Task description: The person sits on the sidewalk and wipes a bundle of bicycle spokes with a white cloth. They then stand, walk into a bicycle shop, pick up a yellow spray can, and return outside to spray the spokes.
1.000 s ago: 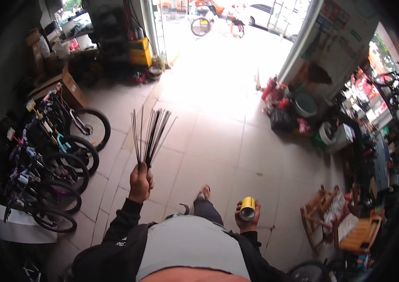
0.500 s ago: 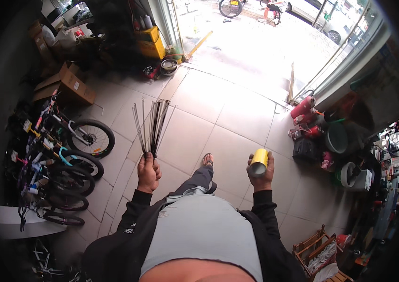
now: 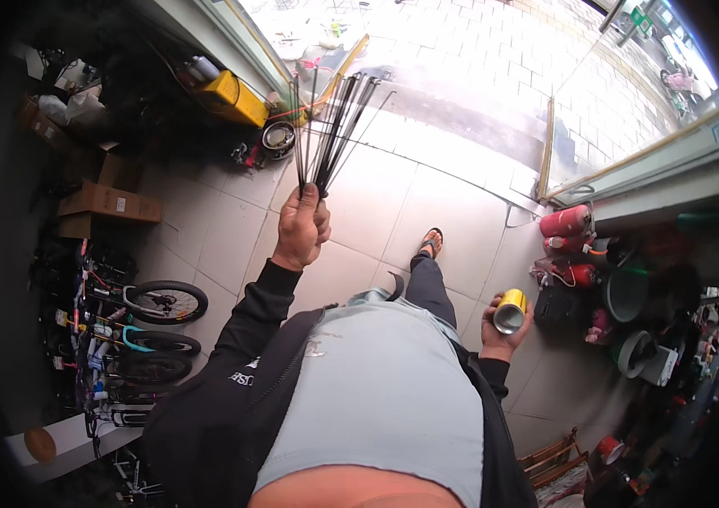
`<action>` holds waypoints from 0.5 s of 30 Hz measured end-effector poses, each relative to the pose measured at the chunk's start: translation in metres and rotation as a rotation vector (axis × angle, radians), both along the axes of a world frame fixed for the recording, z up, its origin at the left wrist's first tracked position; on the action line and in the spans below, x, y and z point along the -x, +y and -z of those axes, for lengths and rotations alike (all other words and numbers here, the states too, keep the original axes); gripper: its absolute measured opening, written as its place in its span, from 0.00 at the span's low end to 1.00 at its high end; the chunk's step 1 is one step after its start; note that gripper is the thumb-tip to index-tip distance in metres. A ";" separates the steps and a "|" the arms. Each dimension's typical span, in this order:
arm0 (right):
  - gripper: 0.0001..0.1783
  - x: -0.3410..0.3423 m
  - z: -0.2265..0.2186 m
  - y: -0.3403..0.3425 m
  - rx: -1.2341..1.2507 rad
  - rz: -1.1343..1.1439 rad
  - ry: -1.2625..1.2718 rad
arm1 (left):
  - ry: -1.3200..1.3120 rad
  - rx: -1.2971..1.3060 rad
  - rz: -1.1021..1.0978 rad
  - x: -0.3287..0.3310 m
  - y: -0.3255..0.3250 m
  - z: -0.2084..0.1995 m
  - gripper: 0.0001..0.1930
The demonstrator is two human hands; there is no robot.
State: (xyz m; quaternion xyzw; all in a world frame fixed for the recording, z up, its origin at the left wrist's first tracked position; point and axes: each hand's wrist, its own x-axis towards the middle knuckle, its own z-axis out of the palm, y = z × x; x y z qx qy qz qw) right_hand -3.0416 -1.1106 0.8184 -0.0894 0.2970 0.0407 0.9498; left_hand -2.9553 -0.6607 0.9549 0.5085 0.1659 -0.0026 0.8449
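Note:
My left hand [image 3: 300, 230] is raised and closed around the lower ends of a bundle of thin black bicycle spokes [image 3: 336, 127]. They fan out upward, and some tips look bent into small hooks. Lower and to the right, my right hand [image 3: 505, 342] holds a yellow can [image 3: 512, 303] with its fingers around the side. The can is tilted so that its grey, hollow-looking end faces me. The two hands are well apart.
Several bicycles [image 3: 165, 302] stand along the left, with cardboard boxes [image 3: 110, 201] behind them. A yellow box [image 3: 237, 100] and a metal bowl [image 3: 278, 138] sit by the doorway. Red fire extinguishers [image 3: 564, 222] and a grey-green basin [image 3: 627, 294] line the right. A wooden chair [image 3: 550, 457] is lower right.
The view has turned and moved toward the doorway. My left hand has risen higher with the spokes. My right hand, still holding the can, now sits lower and farther right in view.

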 end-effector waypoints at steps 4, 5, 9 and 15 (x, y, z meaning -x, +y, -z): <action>0.29 -0.189 -0.014 0.014 0.048 -0.177 0.043 | 0.104 -0.022 -0.152 -0.102 -0.011 -0.010 0.15; 0.28 -0.233 -0.026 0.016 0.079 -0.221 0.026 | 0.125 -0.007 -0.185 -0.121 -0.015 -0.014 0.15; 0.24 -0.401 -0.065 0.028 0.191 -0.326 -0.143 | 0.079 -0.054 -0.226 -0.200 -0.011 -0.008 0.16; 0.23 -0.586 -0.067 0.045 0.224 -0.360 -0.202 | 0.121 -0.043 -0.245 -0.371 -0.009 0.035 0.18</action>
